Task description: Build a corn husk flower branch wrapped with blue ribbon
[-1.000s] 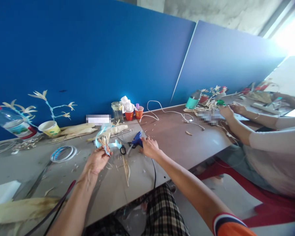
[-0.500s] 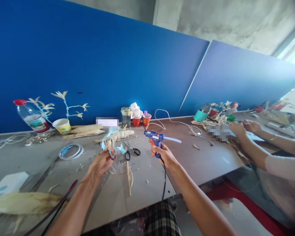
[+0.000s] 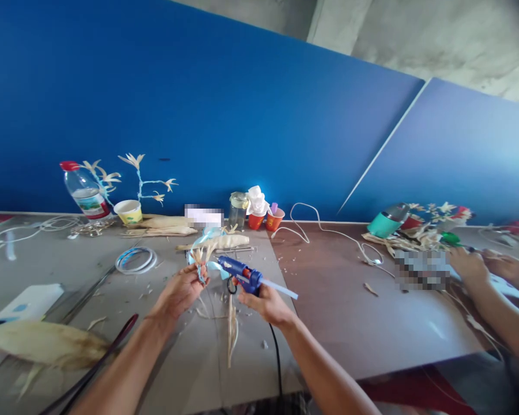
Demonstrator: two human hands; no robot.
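My left hand [image 3: 179, 293] pinches a small bundle of dried straw wrapped with light blue ribbon [image 3: 200, 258] above the grey table [image 3: 112, 300]. My right hand [image 3: 267, 304] grips a blue hot glue gun [image 3: 244, 275], its nozzle pointing left at the bundle and a clear glue stick sticking out behind. The gun's black cord [image 3: 277, 360] hangs down over the table's front edge. Black-handled scissors lie partly hidden behind the gun.
Against the blue partition [image 3: 199, 115] stand a water bottle [image 3: 84, 190], a paper cup [image 3: 128, 211] with a straw twig, a glass jar [image 3: 237, 209] and red cups [image 3: 275, 219]. A ribbon coil [image 3: 135, 260], corn husks [image 3: 43, 344] and scraps lie about. Another person's hands [image 3: 484, 266] work at right.
My right hand has lifted the glue gun off the table and swung it left to the bundle in my left hand. The view has turned leftward.
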